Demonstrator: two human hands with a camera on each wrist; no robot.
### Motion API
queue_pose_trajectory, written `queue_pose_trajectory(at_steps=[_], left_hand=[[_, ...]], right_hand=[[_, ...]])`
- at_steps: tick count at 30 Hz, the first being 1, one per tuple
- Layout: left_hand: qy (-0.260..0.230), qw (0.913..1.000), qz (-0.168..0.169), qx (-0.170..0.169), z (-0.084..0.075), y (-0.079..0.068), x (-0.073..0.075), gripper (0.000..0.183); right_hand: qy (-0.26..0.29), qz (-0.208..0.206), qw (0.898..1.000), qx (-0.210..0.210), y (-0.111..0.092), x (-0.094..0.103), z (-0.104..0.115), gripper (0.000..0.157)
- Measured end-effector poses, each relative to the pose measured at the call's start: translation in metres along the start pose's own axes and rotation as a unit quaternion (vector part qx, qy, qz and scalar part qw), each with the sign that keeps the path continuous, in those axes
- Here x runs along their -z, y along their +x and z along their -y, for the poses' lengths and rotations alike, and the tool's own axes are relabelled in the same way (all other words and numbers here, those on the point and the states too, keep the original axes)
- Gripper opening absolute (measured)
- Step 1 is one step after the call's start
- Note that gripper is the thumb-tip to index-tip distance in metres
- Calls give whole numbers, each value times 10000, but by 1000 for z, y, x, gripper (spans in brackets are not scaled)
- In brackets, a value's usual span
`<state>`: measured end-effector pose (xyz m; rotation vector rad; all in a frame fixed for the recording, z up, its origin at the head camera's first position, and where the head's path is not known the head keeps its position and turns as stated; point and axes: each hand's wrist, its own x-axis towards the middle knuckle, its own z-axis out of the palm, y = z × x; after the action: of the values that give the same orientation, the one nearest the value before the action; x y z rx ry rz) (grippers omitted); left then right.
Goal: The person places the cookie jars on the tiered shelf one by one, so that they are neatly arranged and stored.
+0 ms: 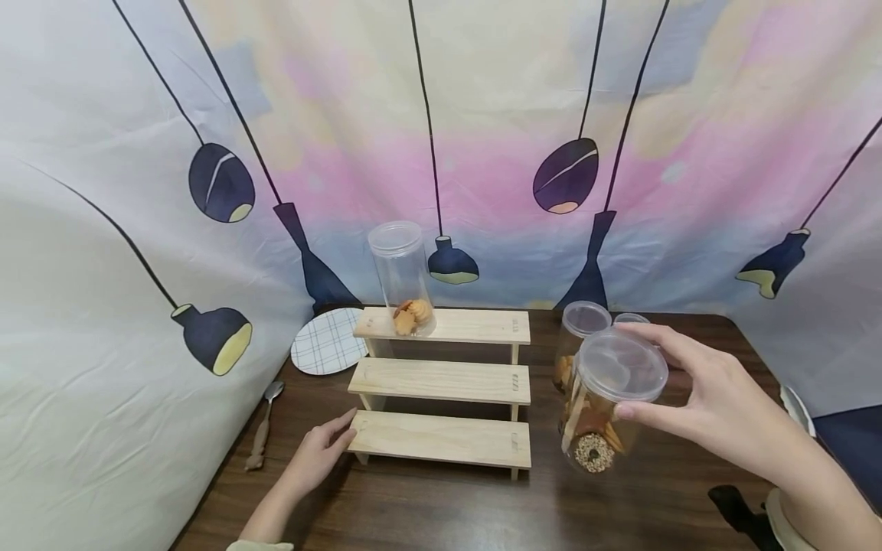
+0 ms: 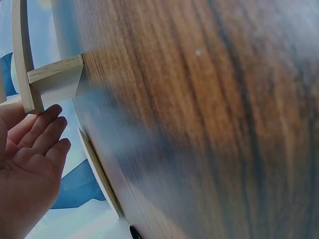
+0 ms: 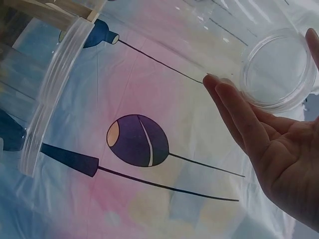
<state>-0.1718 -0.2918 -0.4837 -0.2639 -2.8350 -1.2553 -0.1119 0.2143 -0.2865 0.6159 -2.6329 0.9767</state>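
My right hand (image 1: 717,398) holds a clear lidded jar (image 1: 586,405) by its upper part, thumb and fingers on opposite sides. Cookies fill the jar's lower part, among them a seeded ring-shaped cookie (image 1: 594,452). The jar tilts to the right of a three-step wooden shelf (image 1: 441,440). At the left end of the lowest step, my left hand (image 1: 317,457) touches the board with its fingertips. Seen in the left wrist view, the fingers (image 2: 42,132) extend past the board's end (image 2: 34,102). Another clear jar (image 1: 400,272) with cookies stands on the top step.
Behind the held jar stand a cookie jar (image 1: 569,337) and a partly hidden jar (image 1: 630,317). A checked plate (image 1: 327,344) and a spoon (image 1: 263,428) lie left of the shelf. A black object (image 1: 740,513) is at the lower right. Patterned fabric (image 1: 503,92) hangs behind the table.
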Motion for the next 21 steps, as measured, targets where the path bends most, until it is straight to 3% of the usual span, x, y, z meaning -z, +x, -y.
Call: queue_pose_trajectory(at_steps=[15, 21], left_hand=[[24, 10000, 48, 36, -2, 0, 1, 43], [45, 10000, 39, 52, -4, -1, 0, 43]], right_hand=[[147, -275, 9995, -79, 22, -9, 9, 78], [439, -253, 9987, 85, 32, -16, 10, 76]])
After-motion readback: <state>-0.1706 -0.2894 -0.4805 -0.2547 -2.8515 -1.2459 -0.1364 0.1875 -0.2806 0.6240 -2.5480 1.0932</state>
